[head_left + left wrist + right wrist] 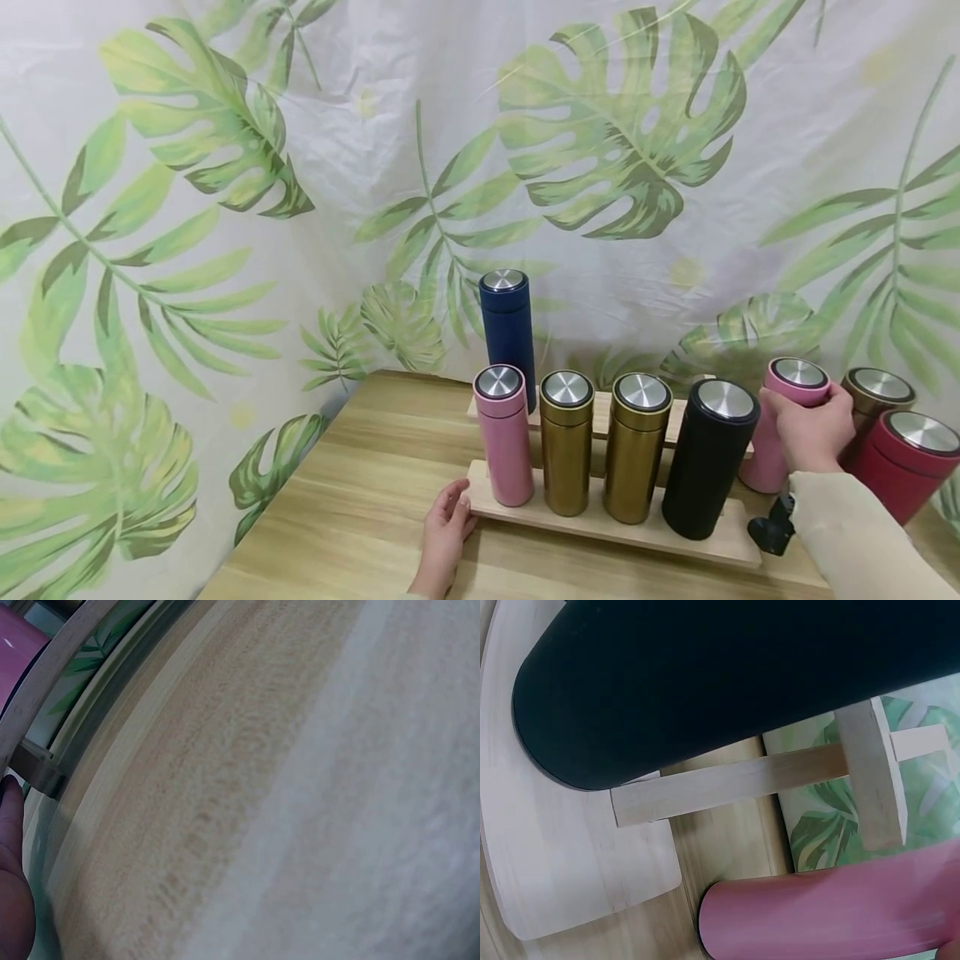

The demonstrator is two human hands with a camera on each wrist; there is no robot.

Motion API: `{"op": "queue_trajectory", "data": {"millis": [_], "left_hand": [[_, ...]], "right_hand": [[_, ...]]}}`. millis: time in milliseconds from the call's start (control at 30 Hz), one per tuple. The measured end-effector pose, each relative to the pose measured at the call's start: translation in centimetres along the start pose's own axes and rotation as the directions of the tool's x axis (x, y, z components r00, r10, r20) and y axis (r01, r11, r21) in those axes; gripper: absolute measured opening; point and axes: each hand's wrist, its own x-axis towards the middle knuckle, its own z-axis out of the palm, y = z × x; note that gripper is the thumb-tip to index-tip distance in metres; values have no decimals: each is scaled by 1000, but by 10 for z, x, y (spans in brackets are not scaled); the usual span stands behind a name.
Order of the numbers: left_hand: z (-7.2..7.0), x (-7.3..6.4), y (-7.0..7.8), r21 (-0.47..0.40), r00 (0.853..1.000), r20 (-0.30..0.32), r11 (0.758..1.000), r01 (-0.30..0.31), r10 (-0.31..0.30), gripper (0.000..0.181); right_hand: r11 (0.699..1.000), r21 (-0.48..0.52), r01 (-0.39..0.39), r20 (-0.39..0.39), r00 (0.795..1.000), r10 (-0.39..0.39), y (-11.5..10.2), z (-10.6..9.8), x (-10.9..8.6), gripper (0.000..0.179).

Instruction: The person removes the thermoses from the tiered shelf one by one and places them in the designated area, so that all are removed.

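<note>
My right hand point(813, 425) grips a pink thermos bottle point(765, 450) near its silver-topped lid, just right of a two-tier wooden rack point(577, 523). Whether its base touches the table cannot be told. In the right wrist view the pink bottle point(817, 915) lies beside the rack's end and a black thermos point(705, 690). My left hand point(444, 533) holds the left end of the rack's front plank; one finger touches its edge in the left wrist view. On that plank stand a pink thermos point(508, 450), two gold thermoses point(567, 458) and the black one. A blue thermos point(510, 342) stands on the rear plank.
A brown thermos point(873, 400) and a red thermos point(903, 467) stand at the right, close to my right hand. The wood-grain table point(337, 500) runs up to a leaf-patterned curtain point(337, 167). A small black object point(772, 529) is at my right wrist.
</note>
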Motion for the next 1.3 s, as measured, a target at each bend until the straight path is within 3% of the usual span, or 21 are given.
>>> {"op": "queue_trajectory", "data": {"millis": [233,467,667,967,1300], "left_hand": [[0,0,0,-12,1000,-2,1000,5,-5,36],[0,-1,0,-4,1000,-2,1000,4,-4,38],[-1,0,-1,6,1000,-6,1000,2,-2,38],[0,2,-4,17,1000,-13,1000,-1,1,36],[1,1,-2,24,1000,-15,1000,4,-4,36]], "right_hand": [[1000,-4,-4,5,1000,4,0,-2,1,85],[995,-87,58,56,997,-53,-18,-9,6,88],[988,-79,130,114,986,-121,-46,-19,5,89],[979,59,196,112,973,-202,-106,-26,-3,83],[942,181,282,137,941,-308,-161,-11,-33,71]]}}
